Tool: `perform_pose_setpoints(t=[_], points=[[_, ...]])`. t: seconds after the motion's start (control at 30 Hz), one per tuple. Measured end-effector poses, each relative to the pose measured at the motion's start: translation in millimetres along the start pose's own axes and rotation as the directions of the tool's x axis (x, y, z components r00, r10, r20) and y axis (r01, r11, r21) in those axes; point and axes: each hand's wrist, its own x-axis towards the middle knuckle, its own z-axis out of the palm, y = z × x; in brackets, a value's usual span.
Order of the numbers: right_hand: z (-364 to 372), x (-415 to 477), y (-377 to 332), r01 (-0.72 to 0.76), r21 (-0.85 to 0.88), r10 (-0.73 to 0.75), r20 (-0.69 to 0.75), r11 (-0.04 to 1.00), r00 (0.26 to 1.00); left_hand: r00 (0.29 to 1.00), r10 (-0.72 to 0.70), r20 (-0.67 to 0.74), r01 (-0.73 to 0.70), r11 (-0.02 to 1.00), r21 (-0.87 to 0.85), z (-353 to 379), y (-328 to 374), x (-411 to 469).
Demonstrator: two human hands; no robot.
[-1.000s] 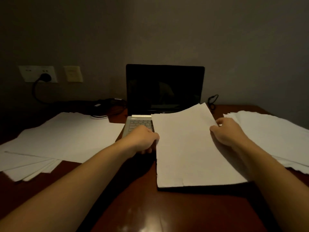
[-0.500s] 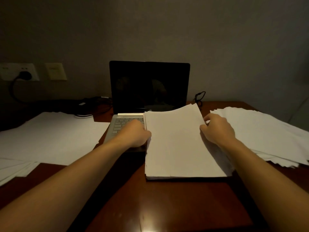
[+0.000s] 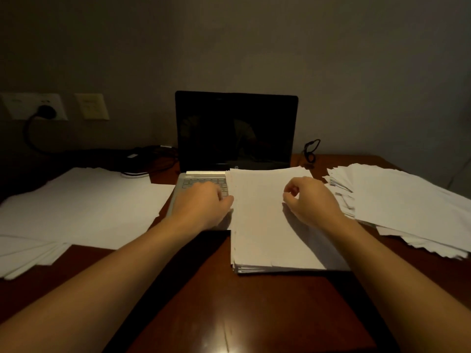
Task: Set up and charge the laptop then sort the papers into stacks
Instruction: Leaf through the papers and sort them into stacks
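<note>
Sorting pile: white paper stack (image 3: 267, 225) was laid on the brown tabletop (image 3: 254, 314), long axis pointing away.
Right hand (image 3: 311, 202): was held curled, empty, directly above.
Left hand (image 3: 201, 205): at its left edge; grip unclear.

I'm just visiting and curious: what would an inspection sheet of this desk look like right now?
Surface: dark, glossy wooden desk.
Job's things: open laptop, screen dark; middle stack of paper covering the right of its keyboard; spread left pile and right pile.
Clutter: nothing seen.
Grips: left hand against the middle stack's left edge, fingers hidden; right hand over that stack, fingers curled, nothing seen in them.
Cables: black cord plugged into a wall socket, running toward the laptop; cable loop behind its right corner.
Surroundings: plain wall, second wall plate, dim light.
</note>
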Motion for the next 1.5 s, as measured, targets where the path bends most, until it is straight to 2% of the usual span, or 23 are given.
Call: perform_pose_setpoints(t=[0.1, 0.17, 0.27, 0.4, 0.5, 0.6, 0.77, 0.9, 1.0, 1.2, 1.37, 1.5], points=[[11.4, 0.6, -39.7, 0.094, 0.051, -0.096, 0.023, 0.994, 0.995, 0.999, 0.034, -0.021, -0.034, 0.999, 0.021, -15.2, -36.4, -2.8], [21.0, 0.6, -67.5, 0.164, 0.088, -0.166, 0.017, 0.982, 0.986, 0.998, 0.067, 0.003, -0.067, 0.993, 0.094, -27.2, -72.1, -2.8], [36.1, -0.2, -111.4, 0.279, 0.132, -0.285, 0.037, 0.951, 0.958, 0.99, 0.033, 0.136, -0.058, 0.982, 0.179, -50.6, -129.5, -12.0], [57.3, 0.4, -167.8, 0.397, 0.179, -0.419, 0.103, 0.9, 0.902, 0.951, 0.002, 0.31, -0.039, 0.992, 0.116, -74.0, -188.7, -35.3], [72.7, 1.7, -202.7, 0.457, 0.178, -0.484, 0.153, 0.871, 0.862, 0.937, -0.039, 0.346, -0.025, 0.983, 0.181, -81.7, -212.9, -45.5], [86.7, 1.9, -228.2, 0.482, 0.157, -0.506, 0.214, 0.862, 0.835, 0.929, -0.092, 0.357, -0.01, 0.961, 0.276, -89.3, -221.5, -45.2], [111.0, -1.9, -243.4, 0.549, 0.093, -0.553, 0.249, 0.831, 0.795, 0.922, -0.103, 0.374, -0.026, 0.945, 0.325, -101.0, -229.2, -33.3], [125.2, -6.6, -246.6, 0.611, 0.037, -0.573, 0.396, 0.791, 0.718, 0.927, -0.116, 0.357, 0.0, 0.951, 0.309, -105.5, -241.0, -24.0], [130.6, -6.2, -246.9, 0.608, 0.022, -0.545, 0.47, 0.794, 0.695, 0.922, -0.132, 0.363, 0.013, 0.95, 0.313, -104.5, -251.5, -21.1], [135.6, -8.5, -250.8, 0.616, -0.024, -0.518, 0.516, 0.787, 0.682, 0.88, -0.147, 0.452, 0.053, 0.975, 0.214, -109.0, -270.9, -26.4], [126.1, -12.1, -258.7, 0.589, -0.03, -0.511, 0.463, 0.807, 0.724, 0.903, -0.101, 0.418, 0.027, 0.984, 0.179, -106.3, -269.6, -29.0], [118.8, -24.8, -262.2, 0.645, -0.008, -0.592, 0.388, 0.764, 0.707, 0.938, -0.053, 0.344, -0.019, 0.979, 0.205, -99.6, -264.4, -29.6]])
